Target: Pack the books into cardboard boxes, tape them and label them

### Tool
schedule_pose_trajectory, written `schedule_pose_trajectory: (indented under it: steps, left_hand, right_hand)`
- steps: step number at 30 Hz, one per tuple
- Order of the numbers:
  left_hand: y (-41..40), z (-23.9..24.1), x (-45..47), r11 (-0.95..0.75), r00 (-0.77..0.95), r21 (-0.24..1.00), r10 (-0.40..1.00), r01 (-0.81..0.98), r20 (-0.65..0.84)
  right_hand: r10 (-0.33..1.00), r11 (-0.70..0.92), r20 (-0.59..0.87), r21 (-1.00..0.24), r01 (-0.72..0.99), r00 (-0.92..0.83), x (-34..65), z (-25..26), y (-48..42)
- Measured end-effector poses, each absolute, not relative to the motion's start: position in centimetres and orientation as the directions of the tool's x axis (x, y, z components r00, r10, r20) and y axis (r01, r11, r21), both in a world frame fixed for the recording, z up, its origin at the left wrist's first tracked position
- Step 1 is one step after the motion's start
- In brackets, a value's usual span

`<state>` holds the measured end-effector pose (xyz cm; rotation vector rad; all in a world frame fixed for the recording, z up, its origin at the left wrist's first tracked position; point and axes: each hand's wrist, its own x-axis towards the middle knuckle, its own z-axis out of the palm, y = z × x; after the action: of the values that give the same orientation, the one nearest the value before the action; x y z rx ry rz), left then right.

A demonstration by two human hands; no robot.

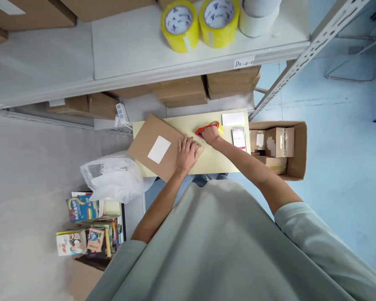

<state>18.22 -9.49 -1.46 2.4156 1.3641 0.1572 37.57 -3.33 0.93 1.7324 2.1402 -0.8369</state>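
A flat brown cardboard box [144, 138] with a blank-looking white label [159, 149] lies slantwise on a pale yellow table [217, 161]. My left hand [187, 154] rests on the box's right end, fingers spread over the cardboard. Just to the right, my right hand [211, 134] is wrapped round a red tape dispenser [203, 128] loaded with yellow tape. The dispenser is over the table, apart from the box. Beyond my right hand are a white paper [232, 119] and a phone [238, 139] with its screen lit.
An open carton [302, 150] holding several small boxes stands right of the table. A shelf [128, 50] with yellow tape rolls [180, 27] overhangs the far side. To the left are a white plastic bag [115, 175], piled books [108, 236] and a power strip [122, 113].
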Motion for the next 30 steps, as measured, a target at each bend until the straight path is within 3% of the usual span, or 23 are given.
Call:
schedule_pose_trajectory:
  steps: [7,12,18,22,26,30]
  left_hand:
    - [-9.6,-0.6,17.5,-0.499,0.562,0.423,0.826,0.757,-0.03]
    - [-8.7,1.2,15.2,-0.571,0.606,0.485,0.789,0.662,0.102]
    - [0.0,9.7,13.4,-0.612,0.465,0.471,0.79,0.635,0.4]
    - [6.9,16.8,12.2,-0.649,0.428,0.44,0.751,0.621,0.503]
    - [10.4,21.4,9.5,-0.692,0.469,0.398,0.71,0.602,0.526]
    - [10.7,22.6,6.9,-0.707,0.487,0.364,0.692,0.607,0.532]
  right_hand:
    - [0.865,0.049,-0.477,-0.236,0.97,-0.159,36.7,5.2,-5.5]
    - [0.91,-0.098,-0.415,-0.236,0.967,-0.009,36.1,11.0,-6.0]
    - [0.984,-0.052,-0.175,-0.223,0.973,0.012,32.3,21.2,-0.3]
    - [1.0,0.013,0.01,-0.163,0.986,-0.012,29.6,26.2,5.8]
    - [0.996,0.055,0.073,-0.094,0.994,-0.048,27.7,27.8,11.0]
    - [0.999,0.041,0.027,-0.086,0.995,-0.039,26.4,26.4,13.5]
